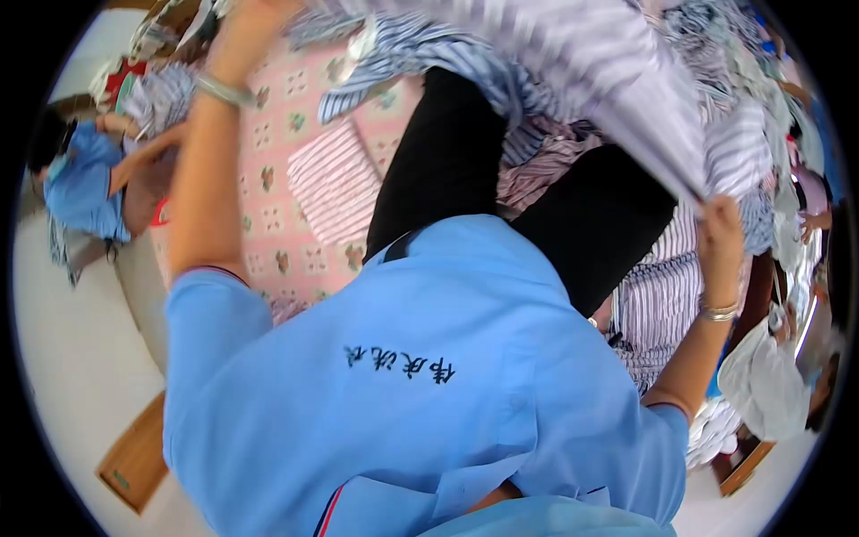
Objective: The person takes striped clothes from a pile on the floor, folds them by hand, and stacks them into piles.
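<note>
A white cloth with grey-purple stripes (573, 54) stretches in the air across the top of the view, blurred by motion. My right hand (720, 233) is closed on its lower right edge. At the top left, my left hand (259, 18) is smeared and partly cut off by the frame, with the cloth's other end running up to it. Below the raised cloth, a blue-and-white striped garment (447, 45) lies crumpled. Between my left arm and my legs, a folded pink-and-white striped piece (335, 183) lies flat on a pink patterned cover (268, 179).
Striped clothes (662, 295) are heaped beside my right leg, and more garments (707, 27) pile up at the top right. A person in a blue shirt (85, 188) handles striped cloth on the left. Another in white (769, 376) is at the right. A wooden piece (134, 452) stands lower left.
</note>
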{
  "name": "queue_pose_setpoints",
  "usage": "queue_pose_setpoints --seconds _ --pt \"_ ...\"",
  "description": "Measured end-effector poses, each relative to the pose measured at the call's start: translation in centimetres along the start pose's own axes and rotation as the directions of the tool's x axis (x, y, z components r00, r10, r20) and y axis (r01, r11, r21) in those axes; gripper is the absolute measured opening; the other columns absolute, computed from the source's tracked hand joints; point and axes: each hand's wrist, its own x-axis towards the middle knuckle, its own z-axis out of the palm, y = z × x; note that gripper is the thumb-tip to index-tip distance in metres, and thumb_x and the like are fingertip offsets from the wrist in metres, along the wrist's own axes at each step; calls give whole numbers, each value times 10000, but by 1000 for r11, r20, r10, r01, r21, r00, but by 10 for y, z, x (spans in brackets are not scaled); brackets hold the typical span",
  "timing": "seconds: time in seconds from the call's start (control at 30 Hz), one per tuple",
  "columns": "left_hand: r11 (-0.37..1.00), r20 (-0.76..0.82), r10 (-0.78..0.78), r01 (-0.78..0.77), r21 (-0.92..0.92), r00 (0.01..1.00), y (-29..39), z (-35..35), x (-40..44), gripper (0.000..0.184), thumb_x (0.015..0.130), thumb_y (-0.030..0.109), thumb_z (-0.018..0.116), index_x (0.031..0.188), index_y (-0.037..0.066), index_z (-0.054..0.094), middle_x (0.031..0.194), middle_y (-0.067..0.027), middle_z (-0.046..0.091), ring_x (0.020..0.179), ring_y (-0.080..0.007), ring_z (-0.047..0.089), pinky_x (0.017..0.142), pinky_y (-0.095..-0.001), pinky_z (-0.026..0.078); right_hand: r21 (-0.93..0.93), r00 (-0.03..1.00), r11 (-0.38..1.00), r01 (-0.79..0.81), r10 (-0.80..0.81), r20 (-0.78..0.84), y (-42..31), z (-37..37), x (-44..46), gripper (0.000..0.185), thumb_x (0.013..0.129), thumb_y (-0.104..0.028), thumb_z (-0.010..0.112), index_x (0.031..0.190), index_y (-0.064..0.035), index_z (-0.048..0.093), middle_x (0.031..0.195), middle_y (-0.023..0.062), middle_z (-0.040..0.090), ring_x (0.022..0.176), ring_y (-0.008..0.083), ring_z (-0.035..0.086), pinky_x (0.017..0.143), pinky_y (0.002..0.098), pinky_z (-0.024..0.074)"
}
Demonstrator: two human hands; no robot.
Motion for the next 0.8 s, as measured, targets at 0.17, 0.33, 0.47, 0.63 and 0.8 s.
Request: queue_pose_setpoints --seconds 0.17,0.33,0.47,0.63,0.8 --pt "801 125 -288 168 574 949 -67 111 -183 389 775 69 619 1154 66 533 1104 -130 565 958 -263 569 867 -370 430 188 987 973 -134 149 -66 -48 36 -15 190 721 37 608 910 35 595 891 139 538 790 282 554 688 327 449" --pt "894 -77 -27 58 443 997 -10 178 -148 499 661 -74 463 1129 81 537 1170 -116 537 1151 -307 460 1020 -459 271 152 987 977 -150 158 -41 -66 22 -9 179 744 -6 623 913 48 601 928 153 556 818 288 570 696 319 465" --pt "819 -36 283 -222 529 958 36 180 -107 466 639 -100 402 1031 98 559 1141 -86 555 1163 -280 464 1046 -530 174 181 974 966 -186 206 -99 -65 28 -18 175 748 3 610 916 53 613 933 147 561 797 275 579 693 315 471" --pt "903 316 281 -362 234 906 65 221 -99 285 709 7 596 988 62 572 1007 -99 602 989 -291 557 881 -377 420 209 951 952 -223 260 -169 -68 32 -21 161 746 14 597 902 51 617 923 143 567 757 262 580 666 306 472" --pt "861 362 247 -375 344 899 16 223 -77 143 732 42 624 873 65 628 854 -99 612 813 -291 570 742 -385 459 138 953 976 -170 199 -229 -65 28 -15 178 738 18 596 913 39 620 904 121 567 750 240 571 652 300 466"
